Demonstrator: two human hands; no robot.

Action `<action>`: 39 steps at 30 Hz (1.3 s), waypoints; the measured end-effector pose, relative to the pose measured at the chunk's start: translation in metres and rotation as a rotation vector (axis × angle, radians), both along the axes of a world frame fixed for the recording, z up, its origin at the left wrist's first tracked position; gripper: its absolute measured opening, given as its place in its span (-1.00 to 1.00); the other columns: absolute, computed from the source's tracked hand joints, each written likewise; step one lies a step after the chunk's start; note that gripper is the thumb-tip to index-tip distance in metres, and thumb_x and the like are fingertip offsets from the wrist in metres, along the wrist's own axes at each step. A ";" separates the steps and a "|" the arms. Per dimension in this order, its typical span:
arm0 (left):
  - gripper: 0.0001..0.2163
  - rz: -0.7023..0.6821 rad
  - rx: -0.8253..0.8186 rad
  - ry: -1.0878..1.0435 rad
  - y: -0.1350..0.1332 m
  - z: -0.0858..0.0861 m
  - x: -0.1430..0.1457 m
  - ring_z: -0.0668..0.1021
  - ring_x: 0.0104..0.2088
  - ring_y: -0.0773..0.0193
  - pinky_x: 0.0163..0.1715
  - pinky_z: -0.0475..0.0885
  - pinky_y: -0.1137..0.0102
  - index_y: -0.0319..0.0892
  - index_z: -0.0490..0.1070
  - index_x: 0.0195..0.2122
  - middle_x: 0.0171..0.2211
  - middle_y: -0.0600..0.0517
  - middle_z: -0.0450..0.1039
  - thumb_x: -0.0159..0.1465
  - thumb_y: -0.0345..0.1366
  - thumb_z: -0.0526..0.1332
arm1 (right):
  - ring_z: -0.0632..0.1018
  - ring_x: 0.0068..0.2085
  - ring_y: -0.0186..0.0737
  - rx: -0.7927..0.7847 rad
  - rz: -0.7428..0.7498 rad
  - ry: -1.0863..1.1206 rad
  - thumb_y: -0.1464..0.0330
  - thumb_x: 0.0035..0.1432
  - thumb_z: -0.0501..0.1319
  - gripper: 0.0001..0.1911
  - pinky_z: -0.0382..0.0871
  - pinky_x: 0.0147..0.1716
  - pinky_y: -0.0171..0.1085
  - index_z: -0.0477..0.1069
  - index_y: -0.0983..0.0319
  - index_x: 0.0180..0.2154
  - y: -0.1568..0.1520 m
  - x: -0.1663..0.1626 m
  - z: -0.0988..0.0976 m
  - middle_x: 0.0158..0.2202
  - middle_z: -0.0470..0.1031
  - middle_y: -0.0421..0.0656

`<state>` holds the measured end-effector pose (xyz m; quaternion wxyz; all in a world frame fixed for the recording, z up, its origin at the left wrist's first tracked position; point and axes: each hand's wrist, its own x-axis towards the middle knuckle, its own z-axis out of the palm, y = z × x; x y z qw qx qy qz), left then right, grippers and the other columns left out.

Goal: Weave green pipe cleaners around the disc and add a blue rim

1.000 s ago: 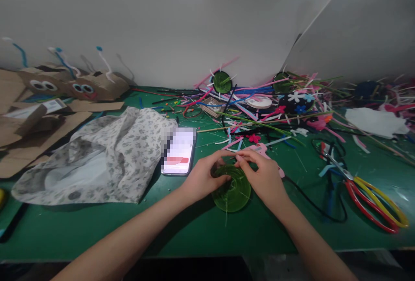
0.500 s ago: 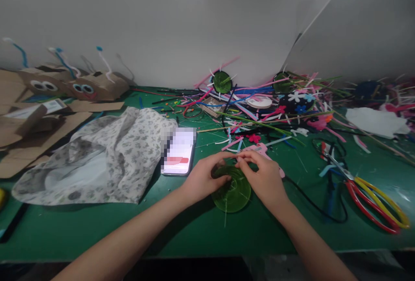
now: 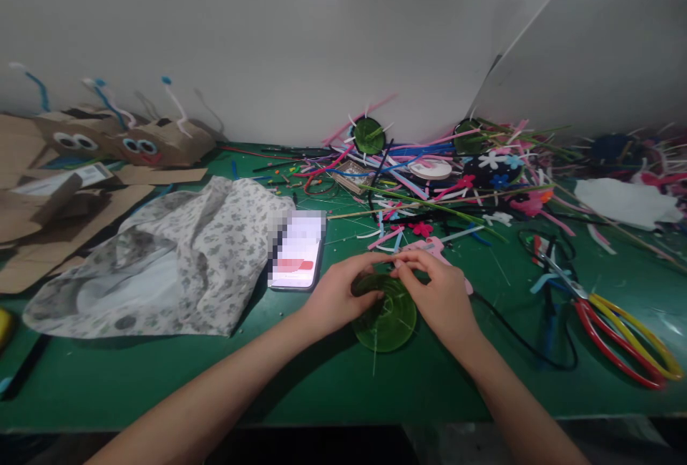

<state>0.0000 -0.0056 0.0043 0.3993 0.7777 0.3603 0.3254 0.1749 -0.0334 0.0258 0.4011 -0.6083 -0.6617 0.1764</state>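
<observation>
A round, translucent green disc (image 3: 391, 325) with ring-like ridges and glue strands tilts just above the green table. My left hand (image 3: 343, 290) grips it from the left, thumb on its face and fingers behind the far rim. At that same far rim, my right hand (image 3: 432, 286) has thumb and forefinger pinched together; whatever lies between them is too small to make out. Just beyond my hands lies a pink glue gun (image 3: 437, 250), partly hidden, with a black cord (image 3: 502, 322) running off to the right.
A phone (image 3: 298, 250) and a patterned cloth (image 3: 215, 257) lie to the left, with cardboard figures (image 3: 144, 147) behind. Pipe cleaners and felt flowers (image 3: 420, 229) clutter the back. Scissors (image 3: 617, 336) with red and yellow handles lie right. The table's front edge (image 3: 300, 428) is close.
Almost nothing differs. The whole view has shifted very slightly, while both hands keep the same hold at the disc's far rim.
</observation>
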 end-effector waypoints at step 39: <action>-0.48 -0.030 0.022 -0.052 0.002 -0.004 -0.001 0.49 -0.18 0.26 -0.14 0.38 0.40 -0.01 0.33 0.11 -0.06 0.06 0.46 0.11 -0.49 0.29 | 0.60 -0.34 -0.28 0.041 -0.021 -0.033 0.33 0.19 0.15 -0.86 0.38 -0.34 -0.33 0.46 0.19 -0.28 -0.002 0.002 -0.003 -0.42 0.59 -0.24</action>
